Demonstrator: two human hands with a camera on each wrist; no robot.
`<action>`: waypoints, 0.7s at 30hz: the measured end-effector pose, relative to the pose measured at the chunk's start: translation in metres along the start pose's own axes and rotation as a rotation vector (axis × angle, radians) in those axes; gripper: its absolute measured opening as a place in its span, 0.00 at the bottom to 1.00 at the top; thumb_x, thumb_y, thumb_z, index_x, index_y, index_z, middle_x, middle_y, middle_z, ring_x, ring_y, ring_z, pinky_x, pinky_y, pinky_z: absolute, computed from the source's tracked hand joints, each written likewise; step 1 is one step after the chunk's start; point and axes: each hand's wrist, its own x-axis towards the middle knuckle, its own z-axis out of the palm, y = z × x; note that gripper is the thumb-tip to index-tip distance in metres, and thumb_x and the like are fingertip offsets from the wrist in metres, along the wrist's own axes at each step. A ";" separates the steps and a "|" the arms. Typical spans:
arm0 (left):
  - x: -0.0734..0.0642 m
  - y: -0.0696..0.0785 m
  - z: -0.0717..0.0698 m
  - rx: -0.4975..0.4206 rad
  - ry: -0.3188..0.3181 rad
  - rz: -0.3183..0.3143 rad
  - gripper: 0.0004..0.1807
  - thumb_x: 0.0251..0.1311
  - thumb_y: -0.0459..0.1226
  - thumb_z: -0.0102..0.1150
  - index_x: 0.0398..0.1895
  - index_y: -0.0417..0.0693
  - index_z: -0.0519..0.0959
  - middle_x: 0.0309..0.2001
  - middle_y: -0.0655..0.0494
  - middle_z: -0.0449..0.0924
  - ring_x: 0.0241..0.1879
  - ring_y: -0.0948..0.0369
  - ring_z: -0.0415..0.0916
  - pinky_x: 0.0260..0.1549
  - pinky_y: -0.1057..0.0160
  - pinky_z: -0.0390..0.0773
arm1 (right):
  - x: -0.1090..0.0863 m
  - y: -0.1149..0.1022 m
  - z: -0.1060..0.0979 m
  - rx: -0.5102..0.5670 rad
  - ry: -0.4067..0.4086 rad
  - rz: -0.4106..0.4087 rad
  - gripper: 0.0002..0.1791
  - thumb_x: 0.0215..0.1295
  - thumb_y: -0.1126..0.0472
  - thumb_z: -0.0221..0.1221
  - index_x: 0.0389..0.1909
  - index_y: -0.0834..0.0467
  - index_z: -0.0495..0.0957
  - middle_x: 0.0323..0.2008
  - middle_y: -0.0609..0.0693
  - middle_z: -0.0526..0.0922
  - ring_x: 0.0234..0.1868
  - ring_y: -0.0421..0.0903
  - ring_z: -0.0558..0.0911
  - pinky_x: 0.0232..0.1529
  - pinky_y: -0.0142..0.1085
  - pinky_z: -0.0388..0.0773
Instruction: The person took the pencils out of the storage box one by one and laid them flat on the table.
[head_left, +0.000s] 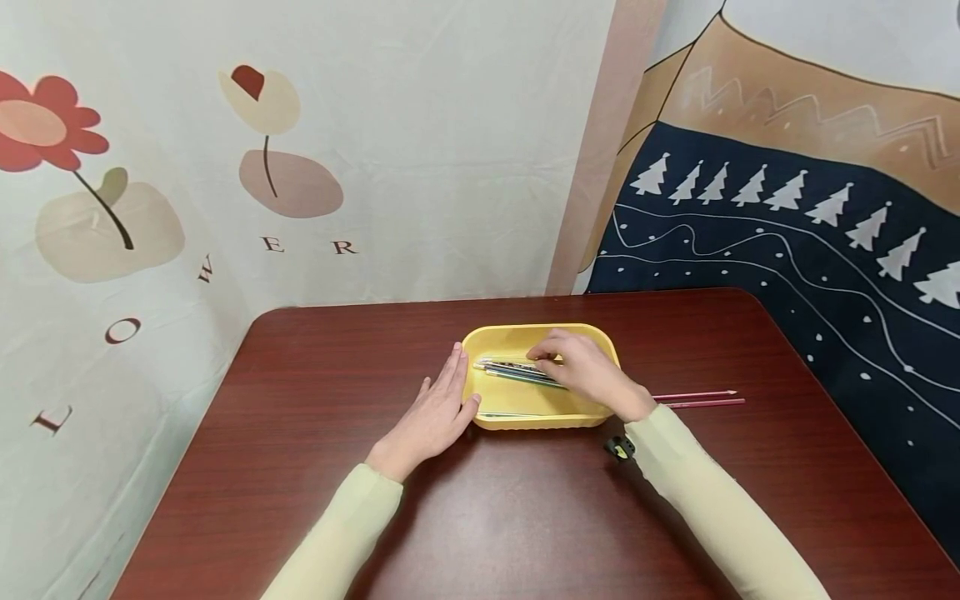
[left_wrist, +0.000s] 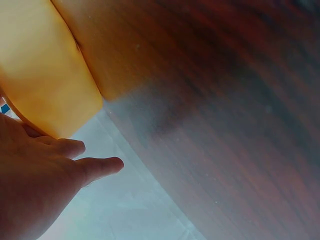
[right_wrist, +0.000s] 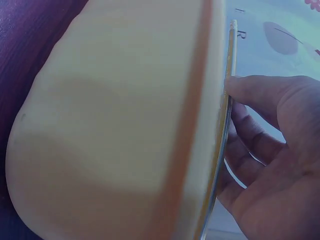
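Observation:
A yellow plastic tray [head_left: 547, 422] stands on the table. My left hand [head_left: 433, 414], fingers straight, rests against its left end; in the left wrist view that hand [left_wrist: 37, 170] lies beside the tray's wall [left_wrist: 50, 75]. Over the tray's right half, my right hand [head_left: 581, 364] reaches down to several pencils [head_left: 517, 374] lying lengthwise inside. Its thumb and fingers pinch a yellow pencil [right_wrist: 230, 55], whose white-tipped end sticks out past the thumb in the right wrist view. The palm hides the other ends of the pencils. Another thin pencil [head_left: 506, 414] lies along the tray's near wall.
Two pinkish-red pencils [head_left: 708, 403] lie on the dark red-brown table [head_left: 517, 508], to the right of the tray and partly behind my right wrist. A small black device [head_left: 619, 448] sits at that wrist. Printed hangings [head_left: 450, 167] rise behind the table's far edge.

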 end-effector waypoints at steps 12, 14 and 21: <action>0.000 -0.001 0.001 0.002 -0.002 0.002 0.41 0.81 0.51 0.38 0.83 0.36 0.37 0.84 0.48 0.28 0.82 0.52 0.39 0.71 0.31 0.52 | -0.014 -0.002 -0.011 -0.004 0.060 -0.045 0.09 0.64 0.69 0.69 0.44 0.60 0.90 0.40 0.49 0.88 0.42 0.46 0.83 0.48 0.43 0.82; 0.001 -0.002 0.001 0.003 0.000 0.004 0.41 0.81 0.50 0.38 0.83 0.36 0.37 0.84 0.48 0.27 0.82 0.52 0.40 0.71 0.31 0.52 | -0.016 -0.003 -0.013 0.000 0.062 -0.037 0.09 0.64 0.69 0.69 0.45 0.60 0.90 0.40 0.48 0.87 0.41 0.46 0.82 0.47 0.43 0.81; 0.000 -0.001 0.000 0.002 -0.003 0.004 0.41 0.81 0.50 0.38 0.83 0.36 0.37 0.84 0.47 0.28 0.82 0.52 0.41 0.71 0.31 0.53 | -0.026 -0.004 -0.017 -0.021 0.083 -0.039 0.09 0.63 0.69 0.70 0.44 0.59 0.90 0.40 0.48 0.87 0.41 0.45 0.82 0.44 0.43 0.80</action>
